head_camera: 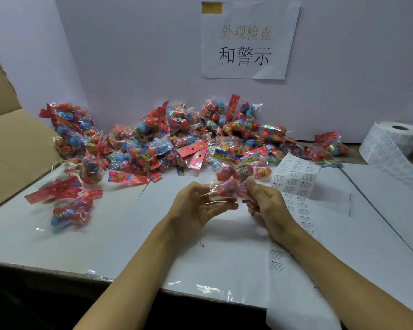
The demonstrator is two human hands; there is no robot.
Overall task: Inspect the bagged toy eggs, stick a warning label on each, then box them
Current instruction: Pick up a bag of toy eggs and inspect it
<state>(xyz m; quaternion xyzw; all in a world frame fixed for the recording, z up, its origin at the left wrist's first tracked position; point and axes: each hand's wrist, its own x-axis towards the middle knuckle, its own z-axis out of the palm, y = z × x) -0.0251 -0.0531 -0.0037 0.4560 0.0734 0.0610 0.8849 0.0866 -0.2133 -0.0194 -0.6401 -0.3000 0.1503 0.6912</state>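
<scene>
1. A clear bag of toy eggs [231, 184] is held up just above the bench [219, 253], approx. centre of view, betw. both hands.
2. L hand [196, 206]: palm turned up, fingers loosely curled under the bag's lower L side; grip is partly closed, the bag is cradled rather than squeezed.
3. R hand [265, 201]: thumb and fingertips are pinched on the bag's R edge; grip is closed on the plastic.
4. Red eggs are seen inside the held bag; its header card is blurred, can't be read.
5. A big pile of bagged eggs [188, 139] is heaped at the back of the bench, against the white wall.
6. A few separate bags [69, 208] are laid at front L, near a cardboard box [12, 148] w/ its flap open.
7. A sheet of warning labels [293, 179] is spread on the bench just R of the hands, partly under the R wrist.
8. A label roll [396, 141] is stood at far R, its strip trailing over the bench.
9. A paper sign [248, 41] w/ Chinese characters is taped to the wall above the pile.
</scene>
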